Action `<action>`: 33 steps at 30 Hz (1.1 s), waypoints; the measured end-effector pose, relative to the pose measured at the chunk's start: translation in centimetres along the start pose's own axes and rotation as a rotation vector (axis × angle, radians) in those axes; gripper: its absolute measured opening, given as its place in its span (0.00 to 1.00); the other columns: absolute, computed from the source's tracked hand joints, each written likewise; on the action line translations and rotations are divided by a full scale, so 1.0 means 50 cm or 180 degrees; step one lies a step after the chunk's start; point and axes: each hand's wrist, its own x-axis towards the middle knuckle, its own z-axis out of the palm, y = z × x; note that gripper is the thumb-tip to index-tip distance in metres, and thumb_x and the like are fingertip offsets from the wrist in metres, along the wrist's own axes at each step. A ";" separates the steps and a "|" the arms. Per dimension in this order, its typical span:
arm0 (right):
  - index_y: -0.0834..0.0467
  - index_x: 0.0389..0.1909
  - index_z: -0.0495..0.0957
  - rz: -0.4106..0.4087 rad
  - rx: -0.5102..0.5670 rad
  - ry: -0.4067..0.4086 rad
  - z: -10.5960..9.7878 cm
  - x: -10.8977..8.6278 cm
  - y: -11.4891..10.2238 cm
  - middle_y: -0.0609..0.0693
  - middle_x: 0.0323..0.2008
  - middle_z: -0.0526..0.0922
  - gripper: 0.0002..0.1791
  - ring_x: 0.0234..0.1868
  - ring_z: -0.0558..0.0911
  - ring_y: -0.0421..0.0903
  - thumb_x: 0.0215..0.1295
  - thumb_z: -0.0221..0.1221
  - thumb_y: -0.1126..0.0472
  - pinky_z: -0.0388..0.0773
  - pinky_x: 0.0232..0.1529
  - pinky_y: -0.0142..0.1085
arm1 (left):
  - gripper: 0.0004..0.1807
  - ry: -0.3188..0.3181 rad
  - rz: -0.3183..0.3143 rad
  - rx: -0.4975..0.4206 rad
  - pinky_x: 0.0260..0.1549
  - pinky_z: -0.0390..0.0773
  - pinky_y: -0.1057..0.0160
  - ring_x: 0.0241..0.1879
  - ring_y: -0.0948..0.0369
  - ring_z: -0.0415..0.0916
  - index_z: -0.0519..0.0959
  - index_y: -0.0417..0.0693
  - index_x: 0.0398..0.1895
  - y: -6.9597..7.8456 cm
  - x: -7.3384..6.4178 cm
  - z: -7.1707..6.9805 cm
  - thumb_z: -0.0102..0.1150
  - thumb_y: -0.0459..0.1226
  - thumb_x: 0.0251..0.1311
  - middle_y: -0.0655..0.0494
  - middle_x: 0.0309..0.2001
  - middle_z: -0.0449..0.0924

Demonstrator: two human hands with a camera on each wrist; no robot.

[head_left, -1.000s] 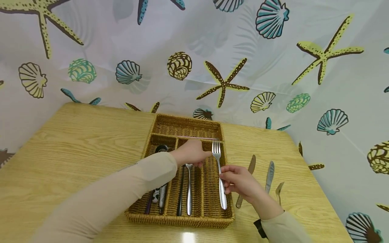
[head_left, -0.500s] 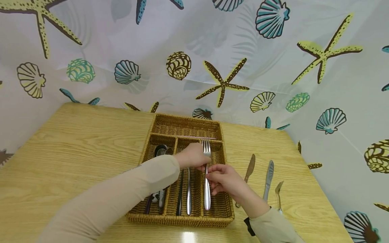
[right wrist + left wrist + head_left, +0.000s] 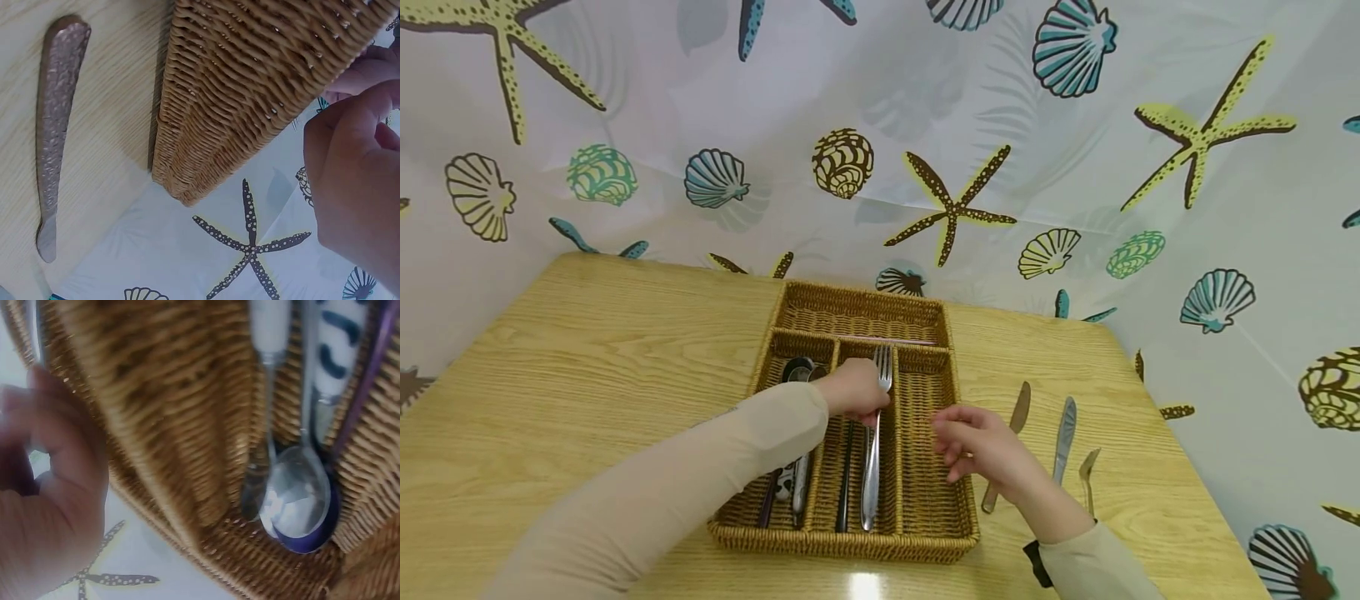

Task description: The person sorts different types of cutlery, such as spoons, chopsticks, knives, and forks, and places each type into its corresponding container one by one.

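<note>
My left hand [image 3: 852, 388] pinches a silver fork [image 3: 871, 483] by its neck, over the middle long compartment of a woven cutlery basket [image 3: 842, 546]. The fork's tines point to the back and its handle lies along the compartment, covering most of another silver piece there. In the left wrist view the fingers of the left hand [image 3: 62, 481] curl at the left edge, with a bit of metal at their tips. My right hand [image 3: 981, 446] hovers over the basket's right compartment, its fingers loosely bent and holding nothing.
Several spoons [image 3: 300, 500] lie in the left compartment. A dark, thin handle [image 3: 845, 492] lies in the middle one, and a thin pinkish stick [image 3: 887, 340] in the back one. Right of the basket lie a brown-looking knife [image 3: 59, 119], a grey knife [image 3: 1064, 437] and a small fork [image 3: 1087, 475].
The fork has moved left from the right compartment to the middle one. My right hand has let go of it and drawn back slightly right, while the left hand holds it.
</note>
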 end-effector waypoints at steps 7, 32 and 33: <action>0.65 0.47 0.68 0.0008 0.0010 -0.0024 -0.006 -0.007 -0.001 0.46 0.28 0.74 0.13 0.22 0.73 0.36 0.70 0.50 0.58 0.76 0.24 0.30 | 0.11 -0.0186 -0.0275 -0.0028 0.19 0.77 0.67 0.07 0.67 0.67 0.78 0.33 0.40 -0.010 0.019 0.025 0.46 0.31 0.66 0.57 0.09 0.68; 0.70 0.40 0.74 0.0166 -0.1258 0.0744 -0.132 -0.086 0.068 0.47 0.21 0.73 0.16 0.14 0.67 0.36 0.69 0.52 0.58 0.70 0.18 0.33 | 0.13 -0.0073 -0.0080 0.1038 0.11 0.63 0.70 0.10 0.65 0.64 0.81 0.38 0.45 -0.006 0.021 0.056 0.49 0.31 0.64 0.47 0.39 0.84; 0.69 0.38 0.74 0.0256 -0.1337 0.0841 -0.147 -0.096 0.075 0.47 0.20 0.73 0.15 0.14 0.66 0.36 0.69 0.52 0.57 0.70 0.17 0.33 | 0.12 -0.0071 -0.0064 0.0988 0.12 0.63 0.70 0.10 0.65 0.64 0.82 0.38 0.42 -0.006 0.021 0.052 0.50 0.30 0.64 0.48 0.33 0.85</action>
